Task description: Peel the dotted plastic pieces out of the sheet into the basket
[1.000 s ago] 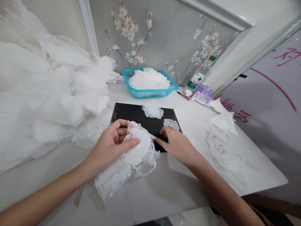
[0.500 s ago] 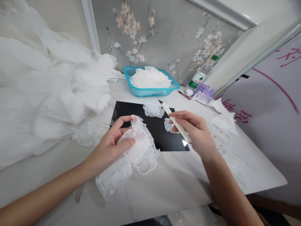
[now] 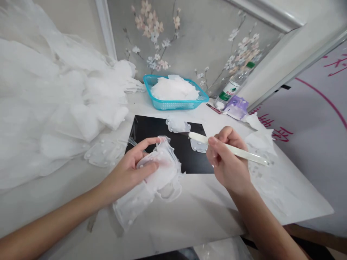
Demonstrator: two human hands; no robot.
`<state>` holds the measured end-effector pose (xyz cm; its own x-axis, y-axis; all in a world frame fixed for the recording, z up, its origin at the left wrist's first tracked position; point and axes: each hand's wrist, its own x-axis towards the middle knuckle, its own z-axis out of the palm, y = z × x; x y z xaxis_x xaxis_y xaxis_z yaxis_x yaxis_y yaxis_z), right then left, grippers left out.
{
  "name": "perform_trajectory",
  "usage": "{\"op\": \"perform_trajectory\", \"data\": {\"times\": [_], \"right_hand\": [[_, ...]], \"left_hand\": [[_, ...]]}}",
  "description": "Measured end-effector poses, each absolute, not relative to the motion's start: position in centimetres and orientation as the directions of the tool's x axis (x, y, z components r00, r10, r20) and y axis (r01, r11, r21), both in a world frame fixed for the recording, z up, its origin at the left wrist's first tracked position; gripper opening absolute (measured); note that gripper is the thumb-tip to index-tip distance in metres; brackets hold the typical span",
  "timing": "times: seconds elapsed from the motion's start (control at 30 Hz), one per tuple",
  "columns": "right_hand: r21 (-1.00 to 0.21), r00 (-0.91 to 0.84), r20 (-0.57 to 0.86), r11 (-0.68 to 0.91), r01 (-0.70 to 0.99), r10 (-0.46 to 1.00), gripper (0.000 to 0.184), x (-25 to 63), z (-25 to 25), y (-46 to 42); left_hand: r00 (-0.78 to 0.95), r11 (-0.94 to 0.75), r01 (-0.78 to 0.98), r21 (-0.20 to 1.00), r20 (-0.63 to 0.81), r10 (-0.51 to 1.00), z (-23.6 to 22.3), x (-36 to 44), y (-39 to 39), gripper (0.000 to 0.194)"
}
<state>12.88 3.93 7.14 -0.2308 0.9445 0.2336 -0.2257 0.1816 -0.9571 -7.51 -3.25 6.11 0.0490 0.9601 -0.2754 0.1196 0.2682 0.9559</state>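
Left hand (image 3: 127,171) curled around a sheer white ruffled tulle piece (image 3: 162,169), held over the near edge of a glossy black rectangular mat (image 3: 146,126), right hand (image 3: 226,159) pinching a slim cream pen-shaped tool (image 3: 242,152), its tip above the mat

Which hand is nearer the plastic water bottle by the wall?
The right hand is nearer the water bottle, just below it in view. The left hand is farther, off to the lower left at the edge of the black mat.

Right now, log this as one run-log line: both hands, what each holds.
left hand: beaded white fabric piece | right hand: slim cream stick | below: black mat
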Motion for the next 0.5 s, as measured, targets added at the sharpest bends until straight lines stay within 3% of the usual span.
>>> {"op": "perform_trajectory", "data": {"times": [0.07, 0.27, 0.5], "right_hand": [[-0.951, -0.291, 0.291, 0.243, -0.191, 0.912, 0.011, 13.1, 7.0, 3.7], [-0.902, -0.476, 0.431, 0.386, -0.196, 0.767, 0.019, 13.6, 6.5, 3.8], [-0.876, -0.463, 0.468, 0.465, -0.129, 0.753, 0.019, 13.1, 6.8, 2.7]], "left_hand": [[0.049, 0.255, 0.141, 0.957, -0.264, 0.963, 6.1, -7.4, -3.3, 0.058], [0.072, 0.221, 0.139, 0.965, -0.232, 0.97, 5.6, -7.3, -3.4, 0.052], [0.043, 0.22, 0.142, 0.965, -0.229, 0.973, 4.8, -7.0, -3.4, 0.054]]}}
